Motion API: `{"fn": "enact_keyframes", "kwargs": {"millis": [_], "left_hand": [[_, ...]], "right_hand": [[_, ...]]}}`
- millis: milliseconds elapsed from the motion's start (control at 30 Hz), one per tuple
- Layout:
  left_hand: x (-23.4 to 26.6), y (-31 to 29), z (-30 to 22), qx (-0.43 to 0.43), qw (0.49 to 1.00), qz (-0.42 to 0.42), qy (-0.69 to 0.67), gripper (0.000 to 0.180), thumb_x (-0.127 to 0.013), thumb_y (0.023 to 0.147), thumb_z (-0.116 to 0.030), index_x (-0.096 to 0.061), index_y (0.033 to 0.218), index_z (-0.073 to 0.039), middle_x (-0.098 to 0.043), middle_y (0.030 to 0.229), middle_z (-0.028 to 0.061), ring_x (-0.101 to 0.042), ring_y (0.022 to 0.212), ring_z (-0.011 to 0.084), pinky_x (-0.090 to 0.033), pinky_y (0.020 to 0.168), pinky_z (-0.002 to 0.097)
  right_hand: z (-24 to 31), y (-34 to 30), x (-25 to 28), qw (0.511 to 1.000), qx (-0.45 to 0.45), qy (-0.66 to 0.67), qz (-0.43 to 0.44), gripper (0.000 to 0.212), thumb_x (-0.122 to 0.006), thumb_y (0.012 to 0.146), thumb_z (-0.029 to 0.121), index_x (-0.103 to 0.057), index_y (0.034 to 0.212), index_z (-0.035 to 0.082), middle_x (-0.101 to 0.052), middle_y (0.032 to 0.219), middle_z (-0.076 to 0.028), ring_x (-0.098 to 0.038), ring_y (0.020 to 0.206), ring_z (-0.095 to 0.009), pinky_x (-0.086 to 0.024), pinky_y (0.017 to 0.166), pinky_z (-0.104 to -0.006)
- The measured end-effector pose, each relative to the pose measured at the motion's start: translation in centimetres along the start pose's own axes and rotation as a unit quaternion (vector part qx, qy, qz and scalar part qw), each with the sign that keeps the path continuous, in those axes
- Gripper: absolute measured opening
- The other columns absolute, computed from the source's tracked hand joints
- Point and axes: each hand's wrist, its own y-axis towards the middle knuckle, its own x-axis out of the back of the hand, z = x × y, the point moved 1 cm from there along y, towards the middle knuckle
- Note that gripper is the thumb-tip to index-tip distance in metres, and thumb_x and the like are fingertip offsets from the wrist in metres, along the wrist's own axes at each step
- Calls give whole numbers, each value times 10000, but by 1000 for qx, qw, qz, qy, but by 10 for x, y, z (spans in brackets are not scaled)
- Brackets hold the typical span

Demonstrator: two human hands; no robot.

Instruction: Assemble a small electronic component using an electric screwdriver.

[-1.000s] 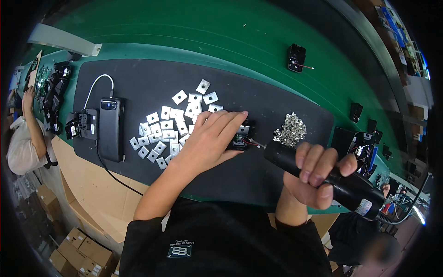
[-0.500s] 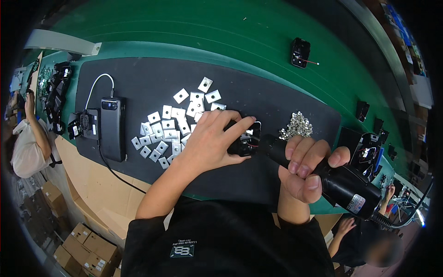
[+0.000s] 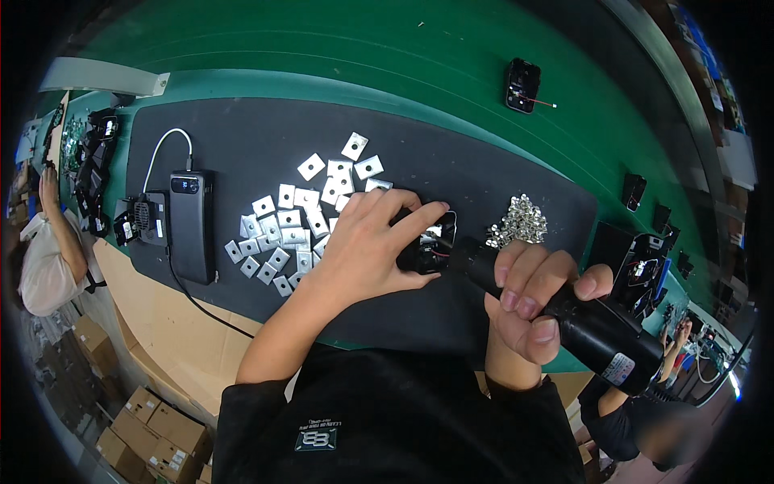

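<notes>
My left hand (image 3: 375,242) is closed round a small black plastic housing (image 3: 418,256), thumb on its near side and fingers on its far side. Inside the housing a shiny metal piece and a bit of red wire show. In my right hand (image 3: 536,298) is a black corded electric screwdriver (image 3: 601,337), its body slanting down to the right. The screwdriver's dark nose points at the housing's right side; whether its tip touches anything inside cannot be made out. Left of my left hand lie several square metal plates (image 3: 289,218) with holes. Beyond the screwdriver is a heap of small screws (image 3: 518,222).
A black power bank (image 3: 192,234) with cables lies on the dark mat (image 3: 242,129) at the left. Another black housing (image 3: 523,85) with a red wire rests on the green belt (image 3: 387,40). More housings (image 3: 642,262) stand at the right. Other people work at both sides.
Both hands keep nearly the same place and grip. The screwdriver's rear end has shifted slightly. At the lower right, another person has moved their arms.
</notes>
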Motion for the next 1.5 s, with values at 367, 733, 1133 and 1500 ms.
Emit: {"fn": "enact_keyframes", "kwargs": {"millis": [367,733,1133,1500], "left_hand": [[-1,-3,4,4,1000,5,-3,705,-829,543,-319,-613,1192,-148,-570,1038,52,-552,903,254,-402,788,379],[0,-1,6,-22,1000,-19,0,704,-826,551,-324,-605,1199,-159,-560,1015,46,-541,908,251,-411,782,372],[41,-16,21,-28,992,-121,-8,784,-819,626,-276,-479,1300,-62,-543,1226,152,-521,1109,333,-404,943,426],[252,-82,193,374,859,-264,228,836,-790,689,-431,-472,1311,27,-568,1248,253,-546,1178,361,-430,989,408]], "right_hand": [[-3,5,-6,999,-46,-23,6,326,-683,841,134,-387,975,163,-507,704,3,-503,589,-120,-418,622,-298],[-13,5,-10,999,-15,-28,14,352,-685,828,131,-373,990,150,-461,652,15,-471,549,-113,-415,609,-309],[9,-37,6,995,38,-57,-79,499,-727,800,244,-402,1153,107,-472,638,18,-469,555,-85,-400,569,-244],[-14,-45,18,999,9,-13,-37,488,-713,783,203,-411,1148,87,-493,667,-4,-480,571,-108,-397,581,-255]]}}
